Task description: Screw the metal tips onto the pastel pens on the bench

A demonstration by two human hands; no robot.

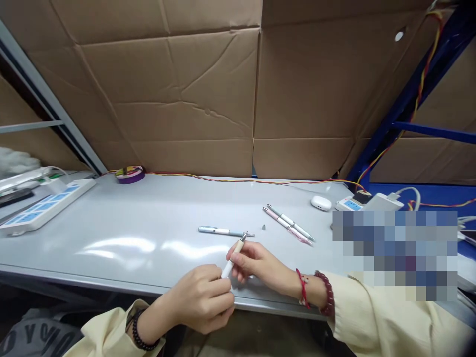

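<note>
Over the front edge of the table, a white and cream pen [234, 257] is held at a slant, its silver end pointing up and away. My right hand [255, 263] pinches its upper part between thumb and fingers. Closed around the pen's lower end is my left hand [203, 297], whose fingers hide that end. Just beyond lies a light blue and white pen [219, 230], partly behind the held pen's tip. A tiny grey cone-shaped piece [264, 227] is to its right. Farther right, a pink pen [284, 224] and a pale green pen [293, 224] lie side by side.
A purple tape roll [130, 174] sits at the back left. Power strips [52, 206] stand at the left, and another [349, 203] at the right near a white earbud case [321, 203]. Twisted wires [223, 179] run along the back edge before a cardboard wall [178, 89].
</note>
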